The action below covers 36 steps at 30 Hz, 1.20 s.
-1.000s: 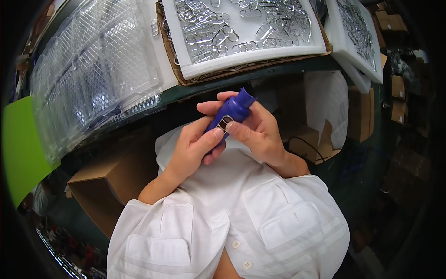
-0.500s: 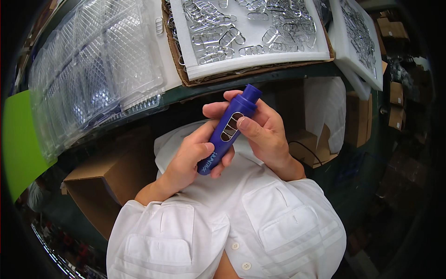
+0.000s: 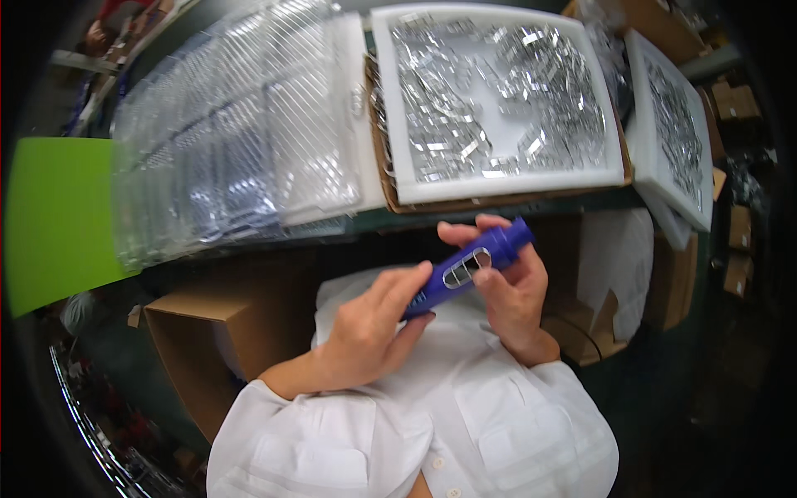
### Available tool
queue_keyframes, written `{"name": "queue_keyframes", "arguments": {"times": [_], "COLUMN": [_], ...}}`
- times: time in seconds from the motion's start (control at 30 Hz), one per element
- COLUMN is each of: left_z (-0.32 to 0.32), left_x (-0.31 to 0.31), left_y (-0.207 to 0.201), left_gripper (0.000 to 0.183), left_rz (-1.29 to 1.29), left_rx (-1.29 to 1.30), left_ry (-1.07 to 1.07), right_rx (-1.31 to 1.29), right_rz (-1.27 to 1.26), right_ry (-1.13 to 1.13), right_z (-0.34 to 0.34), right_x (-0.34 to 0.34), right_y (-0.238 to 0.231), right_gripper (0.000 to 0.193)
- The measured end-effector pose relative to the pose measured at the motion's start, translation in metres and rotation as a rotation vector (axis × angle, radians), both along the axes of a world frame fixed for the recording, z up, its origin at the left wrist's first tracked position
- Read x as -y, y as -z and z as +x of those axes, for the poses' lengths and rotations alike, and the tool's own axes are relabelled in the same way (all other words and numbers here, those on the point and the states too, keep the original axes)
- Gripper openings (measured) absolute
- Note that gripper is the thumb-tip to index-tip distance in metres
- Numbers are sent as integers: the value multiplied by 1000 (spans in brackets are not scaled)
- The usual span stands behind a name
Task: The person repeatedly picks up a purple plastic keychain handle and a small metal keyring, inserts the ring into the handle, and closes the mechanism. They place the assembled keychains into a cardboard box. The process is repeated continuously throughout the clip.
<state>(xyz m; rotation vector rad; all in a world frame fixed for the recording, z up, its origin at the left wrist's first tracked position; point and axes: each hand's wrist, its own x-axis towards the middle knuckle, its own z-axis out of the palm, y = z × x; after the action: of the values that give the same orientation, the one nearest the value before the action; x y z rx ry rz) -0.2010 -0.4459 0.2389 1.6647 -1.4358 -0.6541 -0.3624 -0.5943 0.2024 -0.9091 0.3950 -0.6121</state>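
Dark green tabletop (image 3: pixel 369 222) beyond a white buttoned shirt (image 3: pixel 282 452), both hands on a purple cylindrical tube (image 3: pixel 438 292) between them

Clear ribbed plastic trays (image 3: pixel 232 124) lie beside a white foam tray (image 3: pixel 515 189) of shiny silver metal pieces (image 3: pixel 569 91); nearer the shirt, the left hand (image 3: pixel 365 332) grasps the tube's lower end, the right hand (image 3: pixel 515 295) its collared end, thumb by a silver-framed oval window (image 3: pixel 459 273). The tube looks light, stiff and slightly slippery, the window perhaps its fragile part, so the plain barrel seems the best hold; the tabletop's edge limits movement ahead, with more room likely toward the shirt
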Motion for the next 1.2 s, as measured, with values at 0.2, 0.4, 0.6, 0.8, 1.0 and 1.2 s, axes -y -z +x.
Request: {"name": "queue_keyframes", "arguments": {"times": [0.2, 0.4, 0.6, 0.8, 1.0, 1.2], "left_z": [90, 322, 444, 329, 307, 225], "left_x": [39, 225, 285, 94, -210, -422], "left_y": [-80, -102, -59, -70, -43, 68], "left_gripper": [50, 53, 77, 28, 25, 19], "left_rz": [-138, -37, 43, -215, -153, 50], "left_rx": [174, 111, 840, 732, 397, 266], "left_ry": [-391, -431, -663, -504, -1075, -1503], "right_rx": [175, 55, -102, -330, -587, -887], "right_rz": [-339, -396, -391, -543, -1219, -1721], "right_ry": [95, 130, 316, 570, 427, 40], "right_z": [18, 2, -36, -49, 23, 129], "right_x": [26, 39, 33, 54, 139, 219], "right_y": [-8, -1, 16, 4, -52, -3], "right_gripper": [74, 44, 43, 35, 14, 32]}}
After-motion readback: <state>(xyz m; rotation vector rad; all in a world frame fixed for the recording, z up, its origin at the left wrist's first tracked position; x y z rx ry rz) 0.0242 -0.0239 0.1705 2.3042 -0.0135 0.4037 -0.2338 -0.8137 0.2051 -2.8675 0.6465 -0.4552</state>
